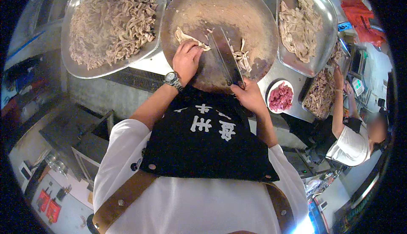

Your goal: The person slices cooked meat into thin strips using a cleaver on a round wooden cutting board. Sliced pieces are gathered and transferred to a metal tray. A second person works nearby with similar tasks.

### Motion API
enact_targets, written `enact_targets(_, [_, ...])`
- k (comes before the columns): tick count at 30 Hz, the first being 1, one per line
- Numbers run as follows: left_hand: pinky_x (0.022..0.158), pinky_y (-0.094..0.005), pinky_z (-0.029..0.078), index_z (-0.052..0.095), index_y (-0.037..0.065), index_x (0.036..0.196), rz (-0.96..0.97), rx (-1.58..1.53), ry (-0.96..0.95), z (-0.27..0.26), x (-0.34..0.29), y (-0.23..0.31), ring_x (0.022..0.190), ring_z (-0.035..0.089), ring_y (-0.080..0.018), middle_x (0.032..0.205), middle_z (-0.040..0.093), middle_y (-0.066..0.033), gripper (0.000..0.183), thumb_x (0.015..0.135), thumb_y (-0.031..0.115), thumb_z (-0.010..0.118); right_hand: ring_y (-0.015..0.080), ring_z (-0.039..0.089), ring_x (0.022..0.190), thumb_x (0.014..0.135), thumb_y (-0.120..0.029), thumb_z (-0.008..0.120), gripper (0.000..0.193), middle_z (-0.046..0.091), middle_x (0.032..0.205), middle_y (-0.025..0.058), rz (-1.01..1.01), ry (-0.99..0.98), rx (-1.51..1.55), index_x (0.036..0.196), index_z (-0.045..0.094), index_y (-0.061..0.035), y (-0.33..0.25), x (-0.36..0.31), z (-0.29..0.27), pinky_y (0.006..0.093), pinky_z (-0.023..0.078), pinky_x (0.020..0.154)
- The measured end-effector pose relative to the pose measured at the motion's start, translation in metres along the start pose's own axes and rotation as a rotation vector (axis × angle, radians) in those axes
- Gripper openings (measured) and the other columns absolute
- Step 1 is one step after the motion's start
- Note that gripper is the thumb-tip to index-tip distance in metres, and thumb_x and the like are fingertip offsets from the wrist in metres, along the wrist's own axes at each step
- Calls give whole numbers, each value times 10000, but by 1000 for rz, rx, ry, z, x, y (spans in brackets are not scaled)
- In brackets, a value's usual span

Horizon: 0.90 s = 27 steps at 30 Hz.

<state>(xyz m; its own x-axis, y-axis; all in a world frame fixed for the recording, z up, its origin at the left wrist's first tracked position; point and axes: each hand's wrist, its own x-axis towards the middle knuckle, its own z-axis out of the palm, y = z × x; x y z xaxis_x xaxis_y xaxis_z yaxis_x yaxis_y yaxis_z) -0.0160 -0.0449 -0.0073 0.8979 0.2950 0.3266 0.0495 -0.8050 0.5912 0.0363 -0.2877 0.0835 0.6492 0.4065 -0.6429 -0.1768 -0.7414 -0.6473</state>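
A broad round chopping block (pixel 220 0) lies in front of me, its top brown and worn. My left hand (pixel 186 61), with a watch on the wrist, presses curled fingers onto a pale piece of cooked meat (pixel 183 35) at the block's left side. My right hand (pixel 250 96) is wrapped round the handle of a cleaver (pixel 227 58). The wide blade points away from me over the middle of the block, a little right of the left fingers. Just right of the blade lie thin cut strips of meat (pixel 242 59). The blade's edge is hard to make out.
A large metal tray (pixel 68 60) heaped with meat strips stands left. On the right are a tray (pixel 305 69) of larger pale pieces, a white plate (pixel 269 102) of raw red meat and another filled tray (pixel 306 106). A co-worker (pixel 349 147) reaches in there.
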Motion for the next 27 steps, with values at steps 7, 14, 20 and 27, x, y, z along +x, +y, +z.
enact_targets(7, [939,-389,478,671,18,929,-46,-284,-90,-7,1,-16,1052,621,-311,1061,683,-116,67,880,60,653,114,517,576,865,-179,676,190,558,634,3,-70,-54,39,877,601,-5,18,-16,-7,304,425,545])
enact_targets(14, [970,-415,462,677,14,917,129,-136,-126,-11,-3,-13,1067,605,-337,1044,664,-118,84,853,69,685,147,522,617,858,-200,684,230,558,645,48,-32,-63,-62,917,615,11,23,-9,-4,336,443,593])
enact_targets(20, [962,-414,461,726,43,875,6,-153,-66,-4,-1,-6,1090,591,-306,1043,646,-85,138,771,116,780,190,539,590,865,-201,673,234,579,647,125,-102,74,-142,994,646,-8,23,-14,-8,356,466,601])
enact_targets(27, [975,-436,455,722,92,983,120,-93,-113,-6,0,-10,1124,572,-319,1077,641,-90,245,752,122,795,249,581,634,868,-204,674,284,629,709,157,-73,-7,-126,1090,656,-28,20,-11,1,372,489,652])
